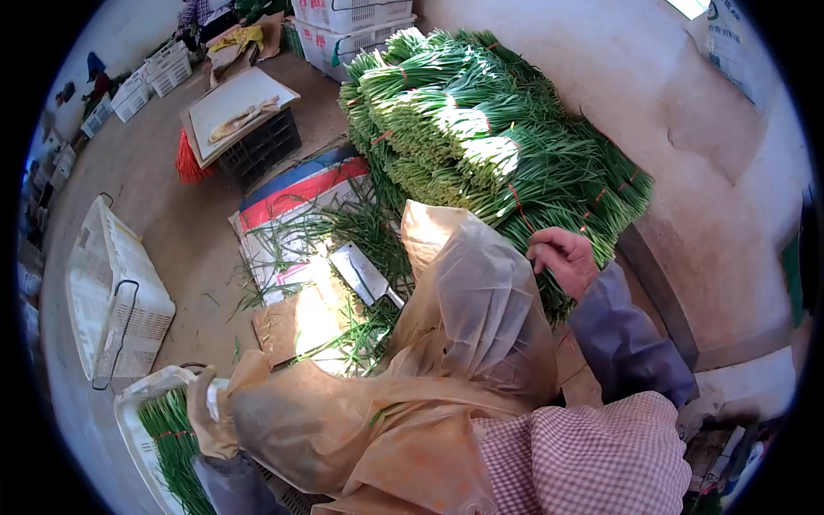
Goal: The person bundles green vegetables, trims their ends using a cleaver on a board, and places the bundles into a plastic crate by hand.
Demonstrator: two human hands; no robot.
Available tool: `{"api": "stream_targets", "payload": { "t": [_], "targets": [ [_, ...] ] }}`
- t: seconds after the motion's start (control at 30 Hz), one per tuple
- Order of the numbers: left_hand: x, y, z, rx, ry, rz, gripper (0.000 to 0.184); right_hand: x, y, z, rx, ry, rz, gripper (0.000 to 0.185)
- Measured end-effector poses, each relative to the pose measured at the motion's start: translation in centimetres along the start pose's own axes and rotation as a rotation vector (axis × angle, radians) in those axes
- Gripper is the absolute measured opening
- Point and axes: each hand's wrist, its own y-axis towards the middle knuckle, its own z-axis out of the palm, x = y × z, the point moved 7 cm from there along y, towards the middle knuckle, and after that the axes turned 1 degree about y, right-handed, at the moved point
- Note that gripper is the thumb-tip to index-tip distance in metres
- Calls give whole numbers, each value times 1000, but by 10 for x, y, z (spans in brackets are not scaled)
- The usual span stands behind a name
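Note:
My right hand (564, 259) is bare, with its fingers curled in a pinch at a red band (519, 206) on a bundle of green garlic chives (549, 193). That bundle lies at the near side of a large pile of tied chives (446, 112). At lower left, my left hand (213, 421) wears a pale glove and looks closed over the rim of a white plastic crate (142, 446). Inside the crate lie banded chives (172, 438). A broad metal blade with a handle (362, 273) rests on loose chives in front of my knees.
A translucent tan apron (481, 292) covers my legs. Another white crate (120, 292) stands tilted at left. A board (240, 107) tops a black crate (257, 150). White crates (356, 39) are stacked at the back, and a person (202, 13) is partly visible there. Loose chives (343, 223) litter the sacking.

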Motion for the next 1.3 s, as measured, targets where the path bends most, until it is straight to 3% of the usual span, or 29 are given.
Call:
{"api": "stream_targets", "payload": {
  "t": [0.07,0.17,0.27,0.37,0.4,0.53,0.57,0.67,0.8,0.87,0.93,1.03,1.07,1.17,1.27,1.3],
  "targets": [
    [-43,16,35,129,-5,89,40,-25,20,-52,-109,113,76,14],
    [-105,27,83,263,-38,196,41,-55,74,-100,-189,-6,-31,14],
    [-149,32,118,416,-33,201,41,-43,128,-90,-85,-538,-408,33],
    [-171,37,145,464,-41,189,41,-63,171,-48,135,-1048,-539,81],
    [-174,39,153,481,-33,177,41,-71,187,-38,293,-1110,-477,87],
    [-183,50,176,531,40,166,43,-74,217,-10,479,-1025,-701,98],
    [-185,53,183,541,53,172,43,-71,218,-10,417,-1001,-820,96],
    [-187,57,203,562,67,210,43,-83,216,-13,473,-946,-837,96],
    [-204,61,218,620,98,232,42,-68,210,-27,355,-863,-920,82],
    [-204,61,221,663,95,196,44,-59,211,-45,159,-816,-958,76],
    [-204,61,221,739,117,119,45,-48,219,-80,-22,-700,-821,73],
    [-206,63,219,708,-163,119,49,-15,229,-143,-388,-407,-731,70],
    [-204,63,225,752,-352,5,50,0,227,-161,-516,-354,-662,70],
    [-220,68,249,835,-921,-292,58,66,210,-149,-439,-185,-759,71],
    [-259,82,263,980,-1391,-192,81,148,151,-71,-165,-172,-945,76],
    [-266,84,267,1090,-1562,-373,90,173,126,-41,-42,-265,-1116,79]
  ]
}}
